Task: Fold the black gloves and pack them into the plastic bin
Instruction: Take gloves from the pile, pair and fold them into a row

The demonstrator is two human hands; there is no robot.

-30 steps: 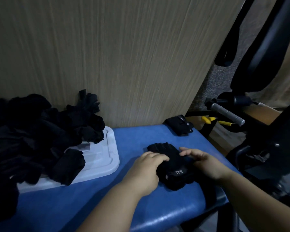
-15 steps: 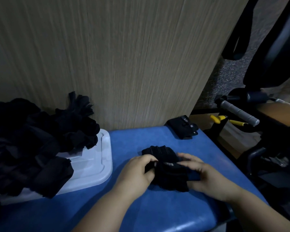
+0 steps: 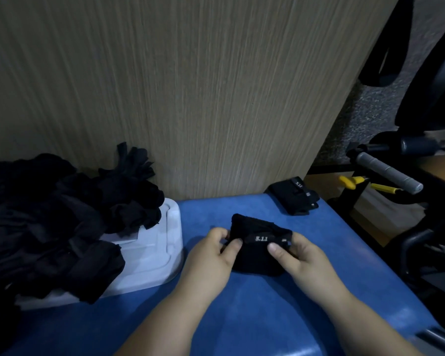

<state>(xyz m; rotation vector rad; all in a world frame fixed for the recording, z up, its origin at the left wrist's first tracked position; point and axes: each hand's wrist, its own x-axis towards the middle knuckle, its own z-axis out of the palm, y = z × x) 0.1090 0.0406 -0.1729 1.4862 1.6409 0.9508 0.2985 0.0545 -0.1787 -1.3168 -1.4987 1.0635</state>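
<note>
With left hand (image 3: pixel 211 255) and right hand (image 3: pixel 302 258), now pinching the folded black glove (image 3: pixel 256 259), label newly upturned, beside the white lid (image 3: pixel 165 253).

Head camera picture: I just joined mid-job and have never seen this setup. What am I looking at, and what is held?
There is no machine: a person works bare-handed, and the camera sits on their head, looking down. The left hand and right hand both pinch a folded black fabric glove with a white label on the blue padded surface. At left, a heap of loose black gloves lies on a white plastic container. Another folded black glove rests at the far right corner.
</note>
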